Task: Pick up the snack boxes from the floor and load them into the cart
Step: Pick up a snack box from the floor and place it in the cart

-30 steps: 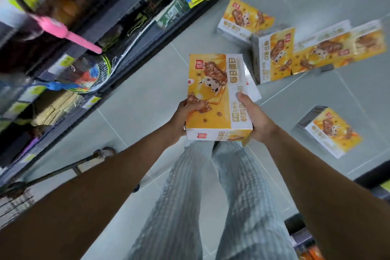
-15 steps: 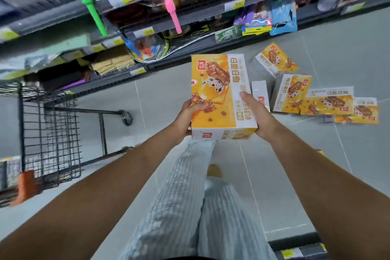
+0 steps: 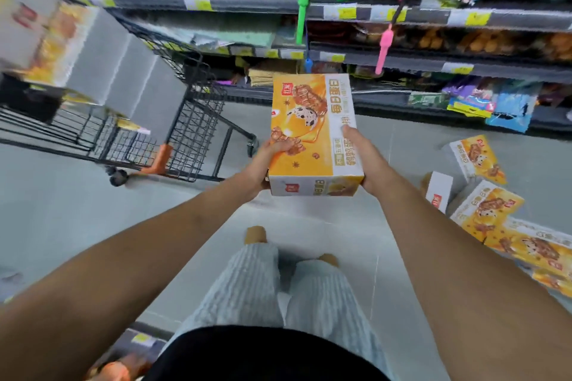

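I hold an orange and white snack box (image 3: 309, 120) flat at chest height in both hands. My left hand (image 3: 266, 161) grips its left side and my right hand (image 3: 366, 155) its right side, thumb on top. The black wire cart (image 3: 192, 120) stands to the left of the box, with blurred snack boxes (image 3: 58, 37) stacked in its basket. Several more snack boxes (image 3: 483, 210) lie on the grey floor at the right, one of them (image 3: 475, 158) nearest the shelf.
Store shelves (image 3: 402, 59) with goods and yellow price tags run along the far side of the aisle. A pink-handled item (image 3: 383, 46) and a green one (image 3: 301, 6) hang from them. My legs in striped trousers (image 3: 278, 288) are below the box.
The view has swung left: the cart has come closer and larger at the left, the floor boxes have slid to the right edge. Both hands still hold the same box.
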Demonstrator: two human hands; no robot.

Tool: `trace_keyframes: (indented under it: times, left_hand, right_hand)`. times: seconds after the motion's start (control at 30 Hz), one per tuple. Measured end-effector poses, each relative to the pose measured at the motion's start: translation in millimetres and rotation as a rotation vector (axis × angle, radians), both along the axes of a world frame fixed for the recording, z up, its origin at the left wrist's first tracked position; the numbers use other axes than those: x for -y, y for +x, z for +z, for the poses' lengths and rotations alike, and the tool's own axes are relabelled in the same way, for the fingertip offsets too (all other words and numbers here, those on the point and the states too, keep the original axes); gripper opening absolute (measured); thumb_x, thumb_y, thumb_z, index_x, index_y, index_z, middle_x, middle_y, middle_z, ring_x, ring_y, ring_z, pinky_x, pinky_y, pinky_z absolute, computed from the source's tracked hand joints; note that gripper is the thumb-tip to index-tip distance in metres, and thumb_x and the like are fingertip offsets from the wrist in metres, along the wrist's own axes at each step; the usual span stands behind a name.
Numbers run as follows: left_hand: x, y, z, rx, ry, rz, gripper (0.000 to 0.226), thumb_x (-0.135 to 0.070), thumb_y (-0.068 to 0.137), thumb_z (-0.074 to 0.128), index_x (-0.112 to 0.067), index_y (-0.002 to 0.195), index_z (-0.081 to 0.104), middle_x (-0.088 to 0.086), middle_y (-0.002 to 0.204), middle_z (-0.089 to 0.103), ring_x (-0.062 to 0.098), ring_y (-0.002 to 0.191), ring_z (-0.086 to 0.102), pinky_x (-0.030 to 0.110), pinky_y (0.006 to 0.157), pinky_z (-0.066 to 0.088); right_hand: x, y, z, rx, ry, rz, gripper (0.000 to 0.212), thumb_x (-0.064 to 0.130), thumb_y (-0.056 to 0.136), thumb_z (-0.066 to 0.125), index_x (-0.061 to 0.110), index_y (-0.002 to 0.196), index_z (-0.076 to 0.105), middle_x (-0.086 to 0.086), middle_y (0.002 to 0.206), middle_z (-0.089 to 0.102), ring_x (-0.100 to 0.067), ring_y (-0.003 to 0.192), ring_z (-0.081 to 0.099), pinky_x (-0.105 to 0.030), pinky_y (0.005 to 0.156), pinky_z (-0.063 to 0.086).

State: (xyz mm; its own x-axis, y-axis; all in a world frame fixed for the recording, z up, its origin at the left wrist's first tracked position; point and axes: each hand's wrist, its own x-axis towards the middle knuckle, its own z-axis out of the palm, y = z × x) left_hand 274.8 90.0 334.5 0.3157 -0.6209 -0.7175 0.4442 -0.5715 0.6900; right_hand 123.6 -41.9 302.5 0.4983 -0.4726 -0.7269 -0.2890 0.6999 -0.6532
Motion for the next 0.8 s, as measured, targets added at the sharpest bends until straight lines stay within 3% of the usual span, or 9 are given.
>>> trace_keyframes:
  times: [0.07,0.13,0.23,0.33,0.43,0.53,0.63,0.73,0.8]
  left_hand:
    - [-8.5,18.6,11.0,0.019,-0.038,0.042,0.032,-0.026,0.088,0.058,-0.012,0.117,0.056,0.004,0.09,0.073,0.012,0.066,0.071,0.02,0.054,0.055]
    - [-15.6,38.2,24.5,0.025,-0.078,0.077,0.013,-0.019,0.096,0.046,-0.016,0.102,0.058,-0.004,0.07,0.074,0.008,0.056,0.069,0.017,0.046,0.051]
    - [-30.6,79.8,40.6,0.034,-0.098,0.158,0.013,-0.021,0.096,0.047,-0.019,0.097,0.059,-0.005,0.068,0.074,0.009,0.057,0.07,0.018,0.05,0.054]
    - [-47.2,128.2,52.7,0.039,-0.12,0.228,0.015,-0.022,0.089,0.056,-0.017,0.103,0.06,-0.003,0.074,0.075,0.011,0.062,0.071,0.023,0.06,0.057]
    - [-69.5,188.1,67.9,0.035,-0.165,0.264,0.012,-0.021,0.091,0.054,-0.018,0.101,0.06,-0.003,0.074,0.075,0.012,0.062,0.071,0.021,0.057,0.057]
    - [-95.2,250.8,77.8,0.022,-0.204,0.317,0.019,-0.024,0.086,0.058,-0.019,0.104,0.061,-0.002,0.079,0.076,0.013,0.066,0.072,0.021,0.056,0.057]
    - [-118.3,318.0,81.1,0.057,-0.203,0.349,0.025,-0.026,0.082,0.061,-0.018,0.105,0.061,-0.002,0.078,0.075,0.013,0.065,0.072,0.021,0.055,0.056]
    - [-136.0,372.2,89.2,0.043,-0.162,0.367,0.017,-0.028,0.09,0.055,-0.018,0.102,0.061,0.0,0.08,0.074,0.016,0.068,0.069,0.026,0.063,0.054]
    - [-144.7,406.5,95.0,0.056,-0.142,0.365,0.015,-0.029,0.092,0.054,-0.018,0.1,0.06,0.0,0.083,0.07,0.017,0.072,0.065,0.028,0.067,0.051]
  right_hand:
    - [-1.3,27.6,12.1,0.009,-0.033,0.049,0.031,0.047,0.09,0.057,0.021,0.103,0.068,-0.007,0.105,0.075,-0.027,0.099,0.071,-0.046,0.099,0.05]
    - [-2.1,56.8,22.2,0.011,-0.064,0.084,0.035,0.048,0.088,0.059,0.02,0.106,0.068,-0.007,0.104,0.075,-0.026,0.099,0.071,-0.046,0.099,0.05]
    - [-9.0,109.6,37.3,0.02,-0.095,0.128,0.037,0.047,0.088,0.06,0.019,0.112,0.067,-0.008,0.107,0.074,-0.027,0.101,0.07,-0.046,0.1,0.05]
    - [-18.6,163.7,50.5,0.068,-0.093,0.2,0.026,0.043,0.092,0.057,0.022,0.103,0.069,-0.008,0.106,0.074,-0.026,0.099,0.07,-0.046,0.101,0.049]
    - [-36.3,225.3,72.4,0.093,-0.095,0.307,0.024,0.046,0.096,0.05,0.028,0.097,0.067,0.002,0.091,0.077,-0.014,0.083,0.073,-0.038,0.089,0.054]
    - [-56.4,286.6,88.4,0.082,-0.114,0.387,0.027,0.05,0.093,0.052,0.029,0.105,0.065,0.004,0.095,0.077,-0.014,0.088,0.072,-0.038,0.086,0.055]
    - [-80.8,350.7,98.2,0.035,-0.143,0.484,0.045,0.059,0.085,0.059,0.028,0.118,0.061,0.003,0.106,0.074,-0.018,0.095,0.071,-0.043,0.082,0.058]
    - [-100.1,409.3,93.7,-0.028,-0.222,0.459,0.095,0.083,0.047,0.07,0.029,0.124,0.059,0.002,0.122,0.068,-0.024,0.109,0.065,-0.052,0.097,0.05]
    - [-109.6,444.0,84.9,-0.018,-0.272,0.399,0.103,0.087,0.037,0.069,0.032,0.124,0.061,0.004,0.125,0.065,-0.024,0.115,0.061,-0.053,0.102,0.045]
